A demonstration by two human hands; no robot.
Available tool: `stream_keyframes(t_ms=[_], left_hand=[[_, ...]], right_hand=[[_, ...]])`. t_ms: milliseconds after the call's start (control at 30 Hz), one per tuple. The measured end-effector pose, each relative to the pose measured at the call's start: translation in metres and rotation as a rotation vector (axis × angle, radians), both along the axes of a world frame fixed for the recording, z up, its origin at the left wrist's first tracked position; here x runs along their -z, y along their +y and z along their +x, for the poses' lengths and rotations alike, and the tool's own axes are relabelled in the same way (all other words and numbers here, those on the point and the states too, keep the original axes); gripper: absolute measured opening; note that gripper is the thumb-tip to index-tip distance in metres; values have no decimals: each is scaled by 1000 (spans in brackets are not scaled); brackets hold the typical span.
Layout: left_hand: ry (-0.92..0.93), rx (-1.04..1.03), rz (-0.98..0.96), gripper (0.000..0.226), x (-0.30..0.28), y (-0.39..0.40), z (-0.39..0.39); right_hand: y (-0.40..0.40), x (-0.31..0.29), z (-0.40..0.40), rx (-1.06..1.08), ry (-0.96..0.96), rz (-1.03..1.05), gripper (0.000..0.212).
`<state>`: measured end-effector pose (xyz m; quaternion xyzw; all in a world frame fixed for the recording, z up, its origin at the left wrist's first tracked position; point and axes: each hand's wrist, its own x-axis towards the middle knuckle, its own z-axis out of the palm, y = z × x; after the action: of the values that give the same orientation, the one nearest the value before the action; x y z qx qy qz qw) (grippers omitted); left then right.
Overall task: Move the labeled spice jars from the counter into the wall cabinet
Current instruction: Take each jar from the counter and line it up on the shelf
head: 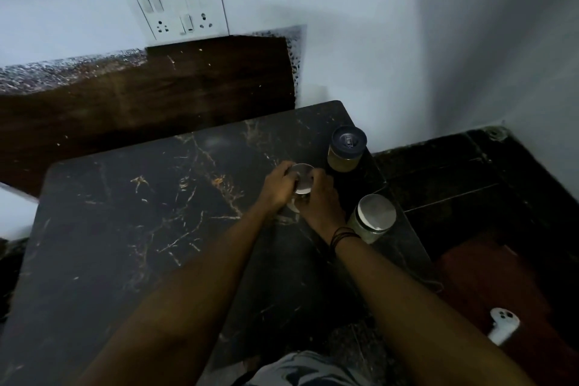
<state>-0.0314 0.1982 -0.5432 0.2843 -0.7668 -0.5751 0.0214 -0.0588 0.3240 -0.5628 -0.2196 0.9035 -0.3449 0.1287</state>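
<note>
Three jars stand near the right edge of a black marble counter (125,244). Both hands grip the middle one, a silver-lidded jar (301,178): my left hand (279,186) curls round its left side and my right hand (321,197) wraps its right side, hiding most of the glass. A dark-blue-lidded jar (347,149) with yellowish contents stands just behind to the right. Another silver-lidded jar (374,218) with pale contents sits by my right wrist. No labels are legible and no cabinet is in view.
A dark wooden board (188,88) leans behind the counter under a white switch and socket plate (181,6). Dark floor tiles (454,182) lie right of the counter. A white phone (503,324) rests on a reddish surface at lower right.
</note>
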Motion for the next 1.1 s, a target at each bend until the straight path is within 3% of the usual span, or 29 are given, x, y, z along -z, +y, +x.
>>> stream_keyframes(t_ms=[133, 267, 500, 633, 733, 1100], left_hand=[[71, -129, 102, 33, -7, -9, 10], [90, -187, 99, 29, -11, -18, 15], [180, -287, 233, 12, -15, -27, 29], [230, -276, 374, 29, -13, -30, 46], [227, -286, 420, 32, -10, -25, 55], [249, -339, 494, 22, -13, -19, 71]], right_hand=[[1, -10, -7, 13, -80, -272, 71], [-1, -19, -12, 77, -130, -458, 47], [-12, -28, -2, 120, -251, -583, 33], [-18, -38, 4, 93, -440, -665, 42], [-18, -42, 12, 3, -562, -731, 37], [-17, -34, 20, 177, -579, -742, 23]])
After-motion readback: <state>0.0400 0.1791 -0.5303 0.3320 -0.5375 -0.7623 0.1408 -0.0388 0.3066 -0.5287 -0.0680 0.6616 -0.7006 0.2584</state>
